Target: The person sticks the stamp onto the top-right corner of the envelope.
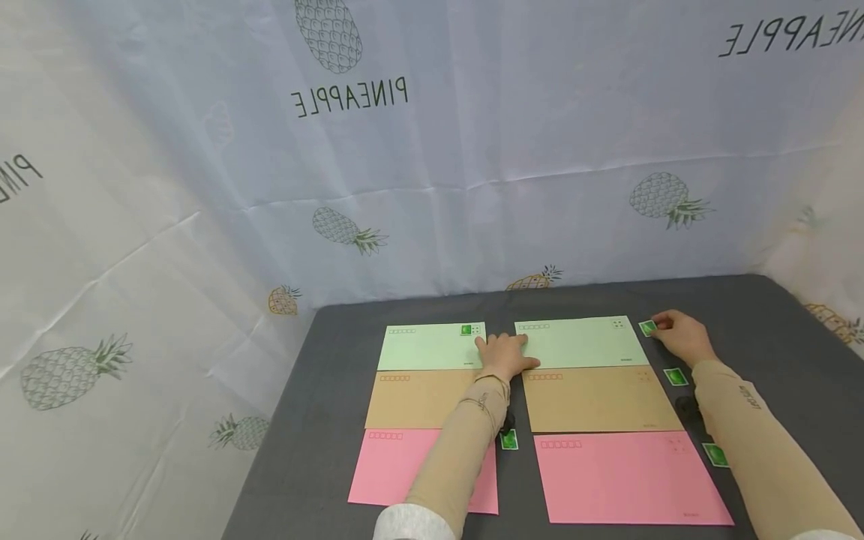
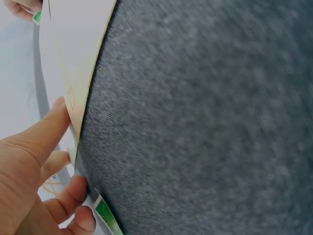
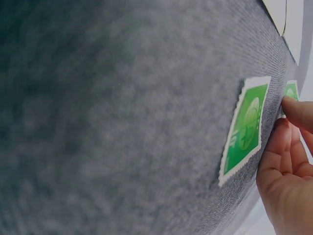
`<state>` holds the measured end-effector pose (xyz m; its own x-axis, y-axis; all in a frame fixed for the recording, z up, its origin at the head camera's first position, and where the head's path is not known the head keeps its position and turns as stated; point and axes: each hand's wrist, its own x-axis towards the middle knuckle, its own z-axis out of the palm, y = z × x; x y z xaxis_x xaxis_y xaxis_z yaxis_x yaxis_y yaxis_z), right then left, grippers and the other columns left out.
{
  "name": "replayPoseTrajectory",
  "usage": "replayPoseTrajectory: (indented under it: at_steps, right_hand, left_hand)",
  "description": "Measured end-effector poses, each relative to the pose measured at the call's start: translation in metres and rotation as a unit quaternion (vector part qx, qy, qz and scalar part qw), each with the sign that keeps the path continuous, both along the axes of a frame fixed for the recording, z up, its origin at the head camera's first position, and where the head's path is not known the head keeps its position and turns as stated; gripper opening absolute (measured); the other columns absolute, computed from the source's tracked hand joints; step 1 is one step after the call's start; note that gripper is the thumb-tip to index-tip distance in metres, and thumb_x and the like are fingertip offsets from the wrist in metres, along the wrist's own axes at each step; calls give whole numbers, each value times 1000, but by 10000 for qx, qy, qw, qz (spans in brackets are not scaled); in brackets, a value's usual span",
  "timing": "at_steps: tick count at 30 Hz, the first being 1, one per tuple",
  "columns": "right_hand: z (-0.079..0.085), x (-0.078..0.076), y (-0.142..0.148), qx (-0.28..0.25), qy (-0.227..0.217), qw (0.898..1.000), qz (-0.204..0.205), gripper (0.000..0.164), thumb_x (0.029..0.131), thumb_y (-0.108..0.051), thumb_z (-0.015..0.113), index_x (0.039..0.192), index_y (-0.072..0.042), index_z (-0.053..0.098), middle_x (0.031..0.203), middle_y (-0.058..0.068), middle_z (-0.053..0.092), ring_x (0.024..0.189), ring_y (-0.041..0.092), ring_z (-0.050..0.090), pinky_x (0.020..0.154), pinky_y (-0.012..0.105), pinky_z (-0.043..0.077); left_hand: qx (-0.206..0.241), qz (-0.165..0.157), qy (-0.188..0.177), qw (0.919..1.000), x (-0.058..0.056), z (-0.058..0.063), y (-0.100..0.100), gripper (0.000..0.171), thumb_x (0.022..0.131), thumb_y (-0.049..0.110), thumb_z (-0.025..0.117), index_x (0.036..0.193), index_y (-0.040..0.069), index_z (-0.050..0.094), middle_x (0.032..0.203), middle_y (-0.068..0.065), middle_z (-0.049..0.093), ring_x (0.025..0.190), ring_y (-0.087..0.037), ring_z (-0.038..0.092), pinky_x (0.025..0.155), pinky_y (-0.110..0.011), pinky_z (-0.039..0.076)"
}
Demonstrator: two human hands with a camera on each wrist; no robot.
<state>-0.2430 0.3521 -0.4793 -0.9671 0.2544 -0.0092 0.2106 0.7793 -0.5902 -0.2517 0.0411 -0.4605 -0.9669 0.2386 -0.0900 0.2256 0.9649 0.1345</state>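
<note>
My left hand [image 1: 502, 354] lies with its fingers spread between two pale green envelopes. Its thumb and index finger touch the left edge of the right pale green envelope [image 1: 580, 346], and its other fingers reach toward the left pale green envelope [image 1: 425, 349]. That left envelope bears a green stamp [image 1: 466, 330] near its upper right corner. Just beyond the right envelope's upper right corner, my right hand [image 1: 683, 337] pinches a green postage stamp [image 3: 291, 89] between thumb and fingers. Another stamp [image 3: 247, 128] lies on the grey cloth near that hand.
Below the green envelopes lie tan envelopes [image 1: 587, 401] and pink envelopes [image 1: 628, 480] in two columns. Loose stamps rest on the grey tabletop [image 1: 290, 450]: one [image 1: 509, 439] between the columns, others [image 1: 676, 377] by the right forearm. A pineapple-print curtain [image 1: 472, 225] hangs behind.
</note>
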Motion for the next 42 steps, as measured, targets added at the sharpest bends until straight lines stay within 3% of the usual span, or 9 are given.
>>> replayPoseTrajectory:
  at_steps: [14, 21, 28, 31, 36, 38, 42]
  right_hand:
    - [-4, 0, 8, -299, 124, 9994, -137, 33, 91, -15, 54, 113, 10, 51, 110, 32, 52, 92, 41, 51, 73, 46, 41]
    - [10, 6, 6, -789, -32, 9969, 18, 42, 92, -21, 52, 120, 10, 48, 118, 32, 47, 99, 42, 48, 67, 34, 38]
    - [17, -2, 1, -1040, 32, 9944, 182, 49, 94, -30, 51, 124, 9, 46, 122, 32, 47, 105, 42, 48, 72, 38, 42]
    - [11, -11, 1, -1133, 119, 9930, 327, 55, 92, -34, 54, 127, 8, 44, 122, 31, 48, 99, 35, 52, 73, 38, 44]
    - [1, -24, 0, -1123, 56, 9929, 382, 68, 89, -41, 59, 135, 4, 37, 123, 30, 51, 71, 11, 51, 74, 36, 46]
    - [3, -24, -6, -1231, -85, 9914, 430, 70, 89, -39, 59, 137, 4, 34, 124, 30, 50, 76, 14, 53, 79, 40, 45]
    - [15, -17, -21, -1542, -284, 9857, 623, 73, 88, -34, 59, 138, 10, 29, 125, 35, 46, 96, 33, 53, 80, 42, 44]
  left_hand:
    - [111, -63, -56, 9999, 2, 3, -3, 60, 77, 60, 63, 132, 39, 50, 122, 0, 60, 106, -22, 54, 92, -43, 32]
    - [120, -85, -28, 9999, 4, 5, -3, 59, 78, 59, 63, 132, 39, 50, 123, 0, 60, 107, -22, 53, 92, -44, 32]
    - [83, -88, 11, 9999, 4, 5, -2, 59, 78, 60, 62, 132, 39, 50, 123, 0, 60, 106, -21, 54, 90, -42, 32]
    - [71, -87, 32, 9999, 3, 4, -3, 59, 78, 60, 62, 132, 39, 50, 122, 0, 60, 107, -21, 54, 90, -42, 32]
    - [86, -94, 19, 9999, 2, 2, -3, 59, 78, 60, 62, 132, 39, 50, 123, 0, 60, 107, -22, 54, 91, -43, 32]
    - [79, -96, -5, 9999, 2, 1, -3, 59, 79, 60, 61, 133, 40, 49, 123, 0, 60, 106, -22, 54, 91, -43, 32]
    - [90, -104, -33, 9999, 2, 0, -3, 59, 79, 60, 61, 133, 40, 49, 123, 0, 60, 105, -22, 54, 90, -42, 32]
